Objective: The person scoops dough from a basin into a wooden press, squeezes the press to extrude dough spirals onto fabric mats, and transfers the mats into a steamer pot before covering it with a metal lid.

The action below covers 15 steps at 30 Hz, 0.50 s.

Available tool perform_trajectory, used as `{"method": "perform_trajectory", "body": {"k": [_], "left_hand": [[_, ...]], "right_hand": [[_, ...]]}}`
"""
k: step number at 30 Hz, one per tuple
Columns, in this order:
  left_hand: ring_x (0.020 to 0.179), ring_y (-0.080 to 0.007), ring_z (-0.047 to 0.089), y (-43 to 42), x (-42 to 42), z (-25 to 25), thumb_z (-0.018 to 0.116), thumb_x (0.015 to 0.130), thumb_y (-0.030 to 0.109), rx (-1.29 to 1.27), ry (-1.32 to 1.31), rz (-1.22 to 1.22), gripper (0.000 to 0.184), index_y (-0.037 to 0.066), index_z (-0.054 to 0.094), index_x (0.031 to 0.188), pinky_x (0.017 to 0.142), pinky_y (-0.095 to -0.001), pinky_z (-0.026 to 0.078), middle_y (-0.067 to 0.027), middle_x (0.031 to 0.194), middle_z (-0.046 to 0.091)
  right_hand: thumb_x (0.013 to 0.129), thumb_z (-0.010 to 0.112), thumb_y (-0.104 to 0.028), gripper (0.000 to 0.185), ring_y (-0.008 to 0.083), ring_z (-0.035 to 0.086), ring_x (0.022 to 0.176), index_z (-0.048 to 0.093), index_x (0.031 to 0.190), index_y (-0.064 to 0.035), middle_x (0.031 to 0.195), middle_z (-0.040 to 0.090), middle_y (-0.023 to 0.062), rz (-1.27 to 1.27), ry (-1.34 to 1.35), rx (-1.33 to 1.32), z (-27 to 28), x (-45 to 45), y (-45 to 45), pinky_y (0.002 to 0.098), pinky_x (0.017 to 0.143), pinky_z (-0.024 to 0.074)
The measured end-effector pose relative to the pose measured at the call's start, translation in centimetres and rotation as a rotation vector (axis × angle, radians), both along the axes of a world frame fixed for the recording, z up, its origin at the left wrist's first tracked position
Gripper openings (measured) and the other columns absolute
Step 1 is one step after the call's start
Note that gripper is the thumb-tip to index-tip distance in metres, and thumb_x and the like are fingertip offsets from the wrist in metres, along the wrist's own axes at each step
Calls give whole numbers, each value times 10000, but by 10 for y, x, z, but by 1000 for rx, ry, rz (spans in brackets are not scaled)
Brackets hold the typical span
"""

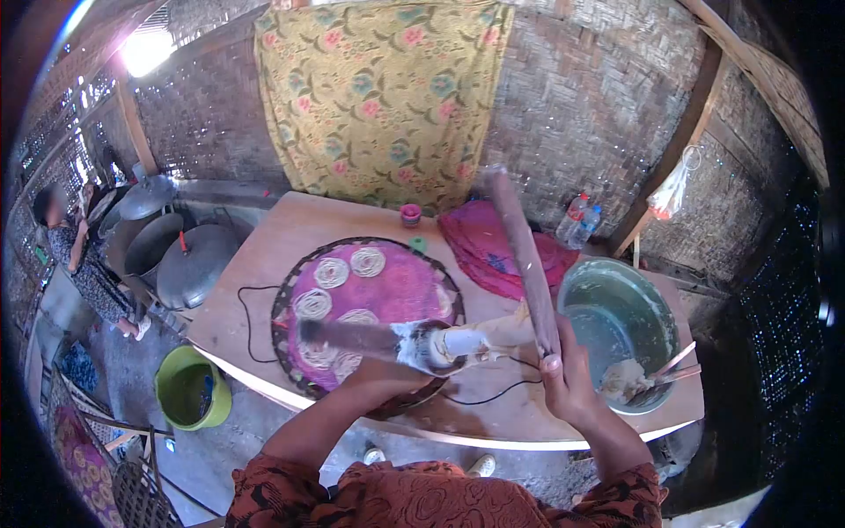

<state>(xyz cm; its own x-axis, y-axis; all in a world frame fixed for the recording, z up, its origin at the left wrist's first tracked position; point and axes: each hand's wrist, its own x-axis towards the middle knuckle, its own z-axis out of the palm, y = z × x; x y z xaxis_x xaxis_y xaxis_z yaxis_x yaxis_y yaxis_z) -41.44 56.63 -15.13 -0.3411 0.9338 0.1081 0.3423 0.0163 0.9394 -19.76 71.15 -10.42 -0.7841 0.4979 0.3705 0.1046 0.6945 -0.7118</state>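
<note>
Left hand (387,377): centre of frame, touching the underside of a dark, blurred wooden handle (352,338) with a pale-smeared collar (410,343); its fingers are hidden, so I cannot tell how they close.
Right hand (572,374): right of centre, grasping one long brown wooden bar (524,251), thumb on its lower end, other fingers mostly behind.
Whitish cylinder (469,340): one, mid-frame between both hands; its left end seems to sit inside the collar.
White noodle coils (331,273): at least six, left of centre on magenta cloth (374,286), some partly covered by the handle.
Round green basin (607,321): one, right; one pale dough lump (623,380), two sticks (676,377).
</note>
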Motion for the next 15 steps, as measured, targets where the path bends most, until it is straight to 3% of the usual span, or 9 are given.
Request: {"method": "perform_trajectory", "body": {"k": [1,4,5,7,8,9,11,13,15], "left_hand": [[948,-194,596,-6,-12,-8,808,660,212,-6,-7,-1,568,24,533,1120,878,-339,478,-96,1044,612],[997,-223,589,-7,-36,-30,762,694,276,-160,333,-213,533,20,537,1105,907,-331,461,-116,1079,605],[973,-228,601,-7,-38,-40,712,748,281,-35,339,-349,476,24,544,1111,898,-335,465,-120,1056,617],[968,-229,602,-20,-36,-59,695,770,330,-52,237,-457,462,13,573,1085,893,-338,458,-134,1033,627],[969,-227,600,-32,-30,-29,686,781,362,-54,171,-493,468,5,591,1068,895,-339,450,-141,1025,631],[969,-227,600,-31,-30,-36,686,781,362,-48,159,-486,468,5,591,1068,895,-339,450,-141,1025,631],[968,-225,596,-26,-24,-56,718,755,364,-193,-161,-555,494,-8,597,1057,885,-337,452,-141,1042,631],[944,-224,602,-21,-26,-69,741,740,309,-79,-153,-522,482,-6,593,1073,872,-335,459,-139,1048,632],[951,-218,600,-19,-36,-59,756,727,253,126,-43,-564,465,0,591,1081,874,-330,459,-139,1051,632]], "right_hand": [[886,486,-340,595,406,611,743,313,1261,88,819,583,271,-1,-7,-6,5,-9,-11,473,713,463],[865,531,-323,611,482,586,836,304,1271,72,878,572,315,78,-57,200,21,-25,-38,484,772,449],[854,547,-317,615,496,570,874,304,1274,62,900,566,326,80,-191,151,25,-28,-43,488,793,441],[844,564,-311,621,510,554,911,305,1277,51,922,560,337,94,-341,104,32,-38,-57,492,813,433],[846,563,-310,613,510,543,942,309,1276,45,952,551,341,60,-439,70,34,-43,-63,494,831,425],[847,563,-309,605,510,531,973,313,1275,38,982,543,346,25,-535,36,35,-47,-68,496,849,418],[856,555,-315,599,495,543,974,315,1273,43,991,548,335,19,-562,9,34,-54,-74,494,846,422],[865,548,-321,594,479,555,974,318,1271,47,1000,553,323,20,-588,-5,32,-58,-71,491,843,426],[881,533,-355,615,400,540,1061,312,1292,45,1124,528,295,138,-515,-184,25,-53,-64,446,892,414]]}}
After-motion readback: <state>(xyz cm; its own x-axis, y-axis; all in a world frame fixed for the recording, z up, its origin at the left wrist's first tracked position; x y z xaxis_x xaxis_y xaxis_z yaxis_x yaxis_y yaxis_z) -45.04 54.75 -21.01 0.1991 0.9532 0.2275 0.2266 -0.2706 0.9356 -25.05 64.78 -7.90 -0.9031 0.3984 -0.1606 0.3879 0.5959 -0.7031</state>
